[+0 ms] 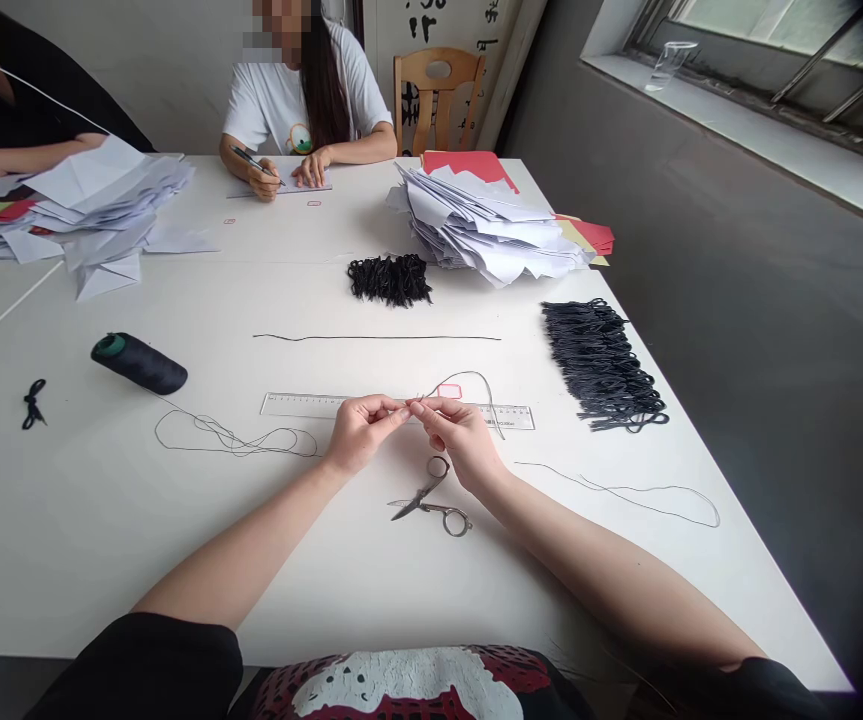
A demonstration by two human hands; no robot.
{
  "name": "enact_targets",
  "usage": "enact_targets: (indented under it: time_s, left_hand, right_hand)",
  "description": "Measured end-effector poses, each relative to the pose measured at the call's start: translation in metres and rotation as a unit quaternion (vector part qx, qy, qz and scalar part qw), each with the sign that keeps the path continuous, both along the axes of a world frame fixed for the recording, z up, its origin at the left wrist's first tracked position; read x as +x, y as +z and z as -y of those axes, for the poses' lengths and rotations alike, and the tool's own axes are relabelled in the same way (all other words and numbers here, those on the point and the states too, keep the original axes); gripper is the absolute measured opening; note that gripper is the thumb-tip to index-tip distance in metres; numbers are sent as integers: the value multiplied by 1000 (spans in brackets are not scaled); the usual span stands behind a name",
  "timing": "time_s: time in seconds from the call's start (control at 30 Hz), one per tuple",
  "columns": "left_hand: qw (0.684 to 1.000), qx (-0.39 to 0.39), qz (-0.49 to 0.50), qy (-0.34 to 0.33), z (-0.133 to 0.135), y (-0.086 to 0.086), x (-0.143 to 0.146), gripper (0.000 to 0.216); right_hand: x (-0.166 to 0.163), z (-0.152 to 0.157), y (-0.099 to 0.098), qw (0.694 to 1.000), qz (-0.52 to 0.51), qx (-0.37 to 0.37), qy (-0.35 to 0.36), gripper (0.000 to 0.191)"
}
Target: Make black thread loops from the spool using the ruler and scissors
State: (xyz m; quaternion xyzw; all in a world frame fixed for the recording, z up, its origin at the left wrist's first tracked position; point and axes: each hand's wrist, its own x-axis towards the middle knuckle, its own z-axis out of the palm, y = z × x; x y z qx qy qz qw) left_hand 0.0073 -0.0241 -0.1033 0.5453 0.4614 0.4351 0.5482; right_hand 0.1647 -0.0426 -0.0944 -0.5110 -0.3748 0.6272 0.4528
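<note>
- I am watching my left hand (pixel 356 432) hovering just above the white table (pixel 101 560), thumb and forefinger pinched together on one end of a grey thread (pixel 470 377).
- My right hand (pixel 461 435) is meeting it fingertip to fingertip, its thumb and forefinger clamping the same thread while the other fingers are curling loosely underneath.
- The thread is arching up from the pinch, bending over to the right and dropping across the clear ruler (pixel 303 404), which is lying flat just beyond both hands.
- A small pink-edged tag (pixel 449 391) is sitting on the ruler under that arch.
- Small scissors (pixel 431 503) are lying partly open on the table just below my right wrist, touching neither hand.
- A dark spool (pixel 138 363) is lying on its side to the left, with loose thread (pixel 236 440) trailing from it towards my left hand.
- A straight black cord (pixel 378 338) is lying beyond the ruler, and a bundle of black loops (pixel 600 365) is resting to the right.
- A stack of white paper (pixel 491 235) is piled at the far side, near a person in a white T-shirt who is holding a pen (pixel 255 160).
</note>
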Motion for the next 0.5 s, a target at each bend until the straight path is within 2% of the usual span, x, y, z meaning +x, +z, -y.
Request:
enact_targets:
  time_s: [0.37,0.5]
  left_hand:
    - [999,-34,15,-12,1,7,1,17]
    - [1000,-24,10,-6,1,5,1,18]
  right_hand:
    - [-1,1,0,999,-39,12,-8,37]
    - [-2,2,1,999,-40,11,-10,36]
